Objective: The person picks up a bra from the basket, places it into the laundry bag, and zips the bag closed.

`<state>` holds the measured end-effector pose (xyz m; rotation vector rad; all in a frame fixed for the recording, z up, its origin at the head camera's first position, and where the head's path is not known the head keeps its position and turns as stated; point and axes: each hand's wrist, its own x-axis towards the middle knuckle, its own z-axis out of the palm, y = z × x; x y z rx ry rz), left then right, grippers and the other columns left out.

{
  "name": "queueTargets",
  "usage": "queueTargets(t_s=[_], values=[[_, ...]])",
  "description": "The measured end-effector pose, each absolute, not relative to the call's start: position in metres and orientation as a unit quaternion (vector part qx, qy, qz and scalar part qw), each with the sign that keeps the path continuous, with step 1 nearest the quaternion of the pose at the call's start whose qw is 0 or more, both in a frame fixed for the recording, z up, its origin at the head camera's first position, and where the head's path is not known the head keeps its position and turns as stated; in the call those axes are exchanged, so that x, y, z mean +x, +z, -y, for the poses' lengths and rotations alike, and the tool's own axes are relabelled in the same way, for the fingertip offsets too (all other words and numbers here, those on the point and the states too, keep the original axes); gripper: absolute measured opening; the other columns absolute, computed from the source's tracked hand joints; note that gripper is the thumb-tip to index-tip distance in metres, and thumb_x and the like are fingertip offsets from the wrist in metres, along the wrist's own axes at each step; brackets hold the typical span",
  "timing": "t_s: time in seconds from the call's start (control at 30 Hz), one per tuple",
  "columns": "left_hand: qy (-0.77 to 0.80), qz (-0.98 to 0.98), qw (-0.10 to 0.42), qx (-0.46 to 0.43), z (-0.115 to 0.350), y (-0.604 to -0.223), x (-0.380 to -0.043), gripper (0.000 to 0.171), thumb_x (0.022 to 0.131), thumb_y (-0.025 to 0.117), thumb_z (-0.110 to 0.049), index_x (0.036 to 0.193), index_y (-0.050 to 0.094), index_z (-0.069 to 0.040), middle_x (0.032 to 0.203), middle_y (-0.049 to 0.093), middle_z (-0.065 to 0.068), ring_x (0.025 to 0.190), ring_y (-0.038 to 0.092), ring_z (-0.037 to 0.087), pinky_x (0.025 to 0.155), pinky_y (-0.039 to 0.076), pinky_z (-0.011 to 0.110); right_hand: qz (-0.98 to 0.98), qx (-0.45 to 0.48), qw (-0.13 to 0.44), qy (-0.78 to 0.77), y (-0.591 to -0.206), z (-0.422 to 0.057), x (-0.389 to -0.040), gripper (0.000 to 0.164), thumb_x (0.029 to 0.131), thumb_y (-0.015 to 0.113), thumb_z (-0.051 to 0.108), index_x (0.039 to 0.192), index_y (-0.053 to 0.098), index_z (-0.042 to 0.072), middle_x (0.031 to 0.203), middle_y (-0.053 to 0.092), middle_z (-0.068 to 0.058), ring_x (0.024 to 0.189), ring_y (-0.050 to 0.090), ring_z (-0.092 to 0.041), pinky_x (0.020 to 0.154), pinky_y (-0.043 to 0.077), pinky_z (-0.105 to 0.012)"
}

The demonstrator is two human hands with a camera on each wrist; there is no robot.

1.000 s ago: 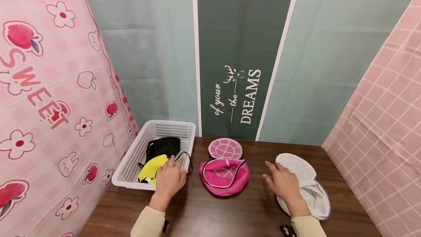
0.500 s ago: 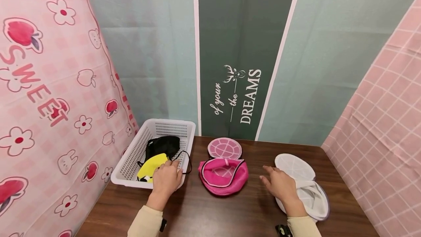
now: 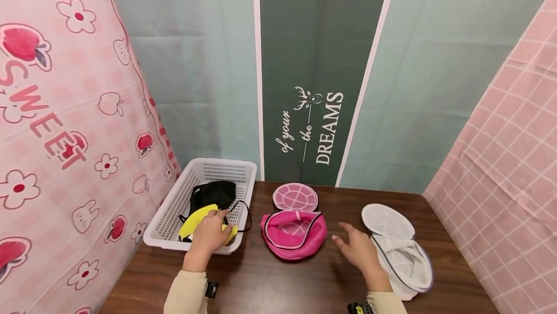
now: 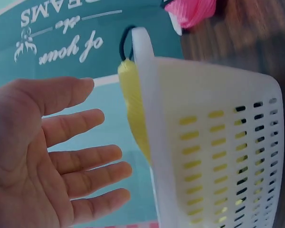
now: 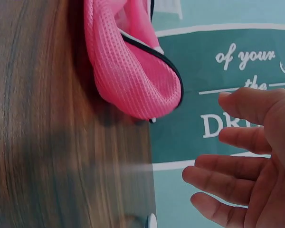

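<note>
Head view: both hands reach out over a brown wood-grain counter [image 3: 278,290], cream sleeves behind them.
Left hand [image 3: 210,232]: above the near right part of the basket, fingers spread and slightly bent, pinching nothing; whether the fingertips touch the cloth below cannot be told.
Yellow cloth piece [image 3: 196,220]: in the basket, under the left hand, showing on both sides of it.
Black cloth piece [image 3: 214,194]: just beyond the left hand's fingertips.
Thin black cord [image 3: 250,217]: looping over the rim, right of the left hand.
White slotted plastic basket [image 4: 204,85]: beneath and around the left hand.
Pink round mesh bag [image 3: 300,251]: between the hands, lid folded away from them.
Right hand [image 3: 360,252]: fingers spread, holding nothing, just left of the white bag.
White round mesh bag [image 3: 402,261]: right of the right hand, lid folded back.
</note>
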<state>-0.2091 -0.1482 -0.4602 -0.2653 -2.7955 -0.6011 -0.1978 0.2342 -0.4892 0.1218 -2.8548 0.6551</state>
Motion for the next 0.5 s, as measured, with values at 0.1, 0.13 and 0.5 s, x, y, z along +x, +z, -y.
queueTargets(t_s=[0.1, 0.13, 0.5], values=[[-0.222, 0.964, 0.117, -0.086, 0.154, -0.464, -0.211, 0.039, 0.08, 0.07, -0.017, 0.112, 0.063, 0.003, 0.107, 0.057, 0.025, 0.092, 0.059, 0.039, 0.075, 0.047, 0.05, 0.964, 0.038, 0.11, 0.237, -0.494, -0.227, -0.199, 0.047, 0.082, 0.069, 0.028, 0.119, 0.059, 0.001, 0.105, 0.064, -0.019, 0.092, 0.061, -0.037, 0.074, 0.045, -0.052], [-0.225, 0.964, 0.112, -0.084, 0.156, -0.466, -0.212, 0.039, 0.08, 0.07, -0.017, 0.112, 0.063, 0.003, 0.107, 0.057, 0.025, 0.093, 0.059, 0.039, 0.076, 0.047, 0.05, 0.963, 0.037, 0.111, 0.243, -0.495, -0.225, -0.199, 0.046, 0.082, 0.069, 0.028, 0.119, 0.059, 0.001, 0.104, 0.064, -0.019, 0.091, 0.061, -0.036, 0.074, 0.045, -0.051], [-0.222, 0.971, 0.05, -0.065, 0.176, -0.47, -0.22, 0.041, 0.082, 0.068, -0.018, 0.116, 0.061, 0.003, 0.111, 0.056, 0.025, 0.101, 0.055, 0.04, 0.083, 0.044, 0.051, 0.943, 0.036, 0.094, 0.318, -0.506, -0.207, -0.205, 0.044, 0.083, 0.07, 0.021, 0.119, 0.058, -0.001, 0.101, 0.064, -0.02, 0.087, 0.063, -0.031, 0.073, 0.048, -0.047]])
